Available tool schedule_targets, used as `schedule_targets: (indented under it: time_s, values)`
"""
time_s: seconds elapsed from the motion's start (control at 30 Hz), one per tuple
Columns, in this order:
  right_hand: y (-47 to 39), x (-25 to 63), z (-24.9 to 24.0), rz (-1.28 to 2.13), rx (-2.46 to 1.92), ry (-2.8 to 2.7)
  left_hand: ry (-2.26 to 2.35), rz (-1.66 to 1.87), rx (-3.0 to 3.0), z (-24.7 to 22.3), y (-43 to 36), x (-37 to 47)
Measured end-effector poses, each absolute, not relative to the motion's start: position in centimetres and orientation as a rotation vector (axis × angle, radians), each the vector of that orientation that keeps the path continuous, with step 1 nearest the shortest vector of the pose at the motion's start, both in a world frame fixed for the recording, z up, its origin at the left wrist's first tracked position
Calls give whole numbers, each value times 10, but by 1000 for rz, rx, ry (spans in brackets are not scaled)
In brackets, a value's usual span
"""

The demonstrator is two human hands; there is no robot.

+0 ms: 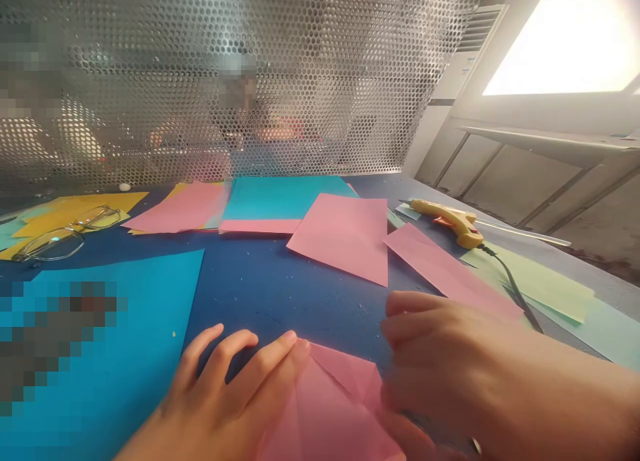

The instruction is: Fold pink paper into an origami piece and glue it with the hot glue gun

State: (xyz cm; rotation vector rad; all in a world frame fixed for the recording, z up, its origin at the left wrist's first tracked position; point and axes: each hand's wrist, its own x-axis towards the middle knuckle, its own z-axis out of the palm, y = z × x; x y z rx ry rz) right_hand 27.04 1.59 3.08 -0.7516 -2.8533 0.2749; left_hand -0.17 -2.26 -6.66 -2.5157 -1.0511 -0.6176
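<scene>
A creased sheet of pink paper (330,407) lies on the table at the bottom middle. My left hand (230,381) rests on its left edge, fingers stretched out and spread, the fingertips near the sheet's top corner. At the sheet's right edge, my right hand (435,367) is closed with its fingers curled under, slightly blurred. A small shiny bit (476,445) shows below that palm; whatever the fingers hold is hidden. Beside my left hand lies a large blue sheet (165,301).
A yellow glue gun (450,222) with a dark cord lies at right, near green paper (545,281). Pink sheets (350,237), a turquoise sheet (270,197), yellow paper (100,204) and eyeglasses (55,244) lie farther back. A perforated metal screen (320,81) stands behind.
</scene>
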Motion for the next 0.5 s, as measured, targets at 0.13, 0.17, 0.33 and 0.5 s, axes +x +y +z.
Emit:
schedule_targets:
  time_s: [0.13, 0.17, 0.33, 0.5]
  values:
    - [24, 253, 32, 226, -1034, -2660, -1050, -581, -2509, -66, -24, -1]
    - [25, 250, 31, 231, -1154, -2636, -1041, -571, -2505, -65, -24, -1]
    - [18, 242, 29, 569, -1445, -2642, -971, -570, -2505, -58, -22, -3]
    - [11, 234, 34, 784, -1494, -2563, -905, -445, -2541, -46, -22, -7]
